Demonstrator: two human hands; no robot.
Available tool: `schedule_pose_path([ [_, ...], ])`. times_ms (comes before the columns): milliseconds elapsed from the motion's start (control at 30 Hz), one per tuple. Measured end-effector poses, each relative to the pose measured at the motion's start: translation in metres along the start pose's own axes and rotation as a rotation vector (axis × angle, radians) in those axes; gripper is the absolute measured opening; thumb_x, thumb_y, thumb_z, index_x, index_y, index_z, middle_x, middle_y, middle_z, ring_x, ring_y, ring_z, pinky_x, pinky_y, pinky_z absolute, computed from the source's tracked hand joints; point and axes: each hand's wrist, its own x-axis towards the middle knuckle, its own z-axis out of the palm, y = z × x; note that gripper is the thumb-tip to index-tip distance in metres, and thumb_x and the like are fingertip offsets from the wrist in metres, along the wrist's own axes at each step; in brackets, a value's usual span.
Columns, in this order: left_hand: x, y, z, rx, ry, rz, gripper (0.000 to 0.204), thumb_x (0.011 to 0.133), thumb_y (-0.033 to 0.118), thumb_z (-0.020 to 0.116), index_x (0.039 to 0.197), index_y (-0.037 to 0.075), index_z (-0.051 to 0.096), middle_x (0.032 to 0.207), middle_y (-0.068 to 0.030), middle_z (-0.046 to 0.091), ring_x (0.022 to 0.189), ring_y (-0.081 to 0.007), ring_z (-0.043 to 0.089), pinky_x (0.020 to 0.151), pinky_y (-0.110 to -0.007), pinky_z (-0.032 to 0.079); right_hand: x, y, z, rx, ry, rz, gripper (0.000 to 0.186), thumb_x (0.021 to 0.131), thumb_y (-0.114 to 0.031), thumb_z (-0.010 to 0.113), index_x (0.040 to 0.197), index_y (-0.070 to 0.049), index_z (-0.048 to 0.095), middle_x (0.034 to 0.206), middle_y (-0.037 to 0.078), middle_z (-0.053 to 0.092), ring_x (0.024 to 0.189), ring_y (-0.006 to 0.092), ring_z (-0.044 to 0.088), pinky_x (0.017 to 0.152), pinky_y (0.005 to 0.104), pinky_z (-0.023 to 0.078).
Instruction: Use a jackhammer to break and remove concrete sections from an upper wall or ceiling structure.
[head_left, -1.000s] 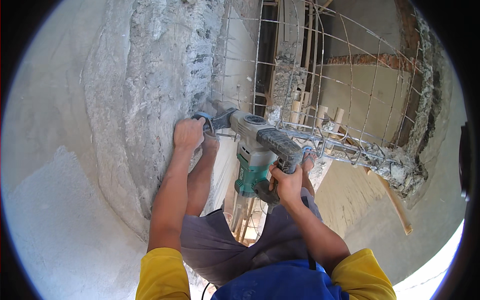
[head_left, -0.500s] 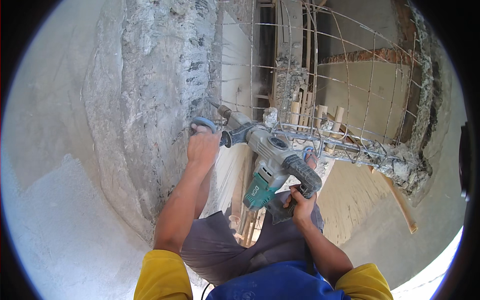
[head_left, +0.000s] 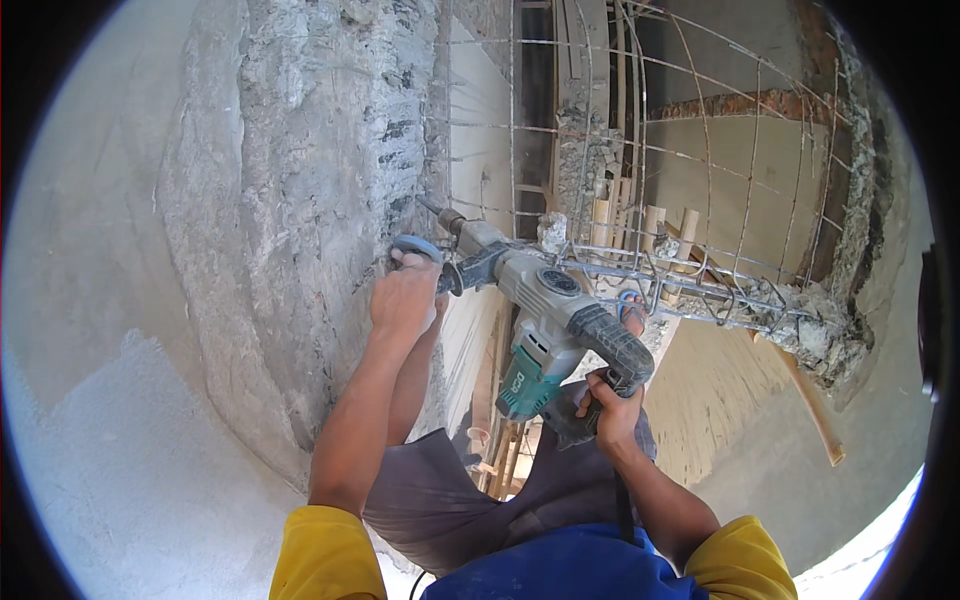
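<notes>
A grey and green demolition hammer point(head_left: 535, 290) lies diagonally across the view, its chisel point(head_left: 430, 205) against or very near the rough concrete point(head_left: 380, 150). My left hand point(head_left: 405, 295) is closed at the side handle near the tool's front; its fingertips are partly hidden. My right hand point(head_left: 612, 410) grips the black rear handle. Behind my left hand a blue sandal point(head_left: 415, 243) shows on my foot. Another sandalled foot point(head_left: 632, 312) stands to the right, beyond the tool.
Bent rebar mesh point(head_left: 740, 180) spans the upper right, with a broken concrete edge point(head_left: 815, 335) along it. Bamboo poles point(head_left: 812, 400) and timber stand beneath and behind the mesh. A smooth plastered surface point(head_left: 110, 230) curves along the left.
Compared with a second ago, the hammer's rear and my right hand have moved down and right. My left hand has shifted right, and more of the chisel shows.
</notes>
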Motion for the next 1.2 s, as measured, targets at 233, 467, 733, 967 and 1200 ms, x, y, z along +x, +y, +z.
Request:
schedule_pose_path([
  [233,0.000,0.004,0.004,0.051,0.091,0.040,0.015,0.079,0.011,0.052,0.088,0.006,0.063,0.076,-0.0170,0.067,0.068,-0.0308,0.068,0.058,-0.043,0.054,-0.006,-0.006,-0.002,-0.031,0.025,0.018,0.010,0.076,-0.002,0.060,0.082,0.006,0.057,0.066,0.010,0.057,0.046,0.0174,0.054,0.042,0.0282,0.043],
  [467,0.001,0.005,0.003,0.014,0.099,0.039,0.013,0.080,0.009,0.051,0.087,0.007,0.062,0.075,-0.0171,0.067,0.068,-0.0313,0.068,0.059,-0.043,0.054,0.000,-0.008,-0.004,-0.029,0.045,0.031,0.011,0.076,-0.003,0.060,0.082,0.006,0.056,0.065,0.010,0.056,0.046,0.0175,0.054,0.042,0.0284,0.043],
  [733,0.003,0.004,-0.005,-0.006,-0.054,-0.002,0.027,0.078,0.004,0.050,0.103,0.009,0.058,0.080,-0.0172,0.067,0.073,-0.0354,0.066,0.063,-0.046,0.051,0.001,-0.010,0.002,-0.011,0.060,0.042,0.012,0.077,-0.004,0.063,0.083,0.004,0.057,0.065,0.008,0.057,0.046,0.0163,0.054,0.042,0.0283,0.043],
  [967,0.018,-0.008,0.006,-0.006,0.018,-0.032,0.017,0.079,0.008,0.054,0.094,0.007,0.060,0.081,-0.0159,0.068,0.075,-0.0336,0.067,0.063,-0.044,0.053,0.021,-0.005,0.017,-0.012,0.020,-0.022,0.011,0.077,0.000,0.061,0.085,0.003,0.056,0.068,0.008,0.057,0.048,0.0159,0.054,0.042,0.0282,0.043],
  [1200,0.049,-0.033,0.033,-0.086,-0.033,-0.199,0.019,0.083,0.011,0.051,0.099,0.011,0.060,0.090,-0.0188,0.067,0.086,-0.0348,0.066,0.073,-0.046,0.052,0.060,-0.010,0.050,-0.120,-0.048,-0.077,0.009,0.076,-0.004,0.064,0.081,0.002,0.060,0.063,0.004,0.057,0.046,0.0110,0.051,0.043,0.0258,0.039],
])
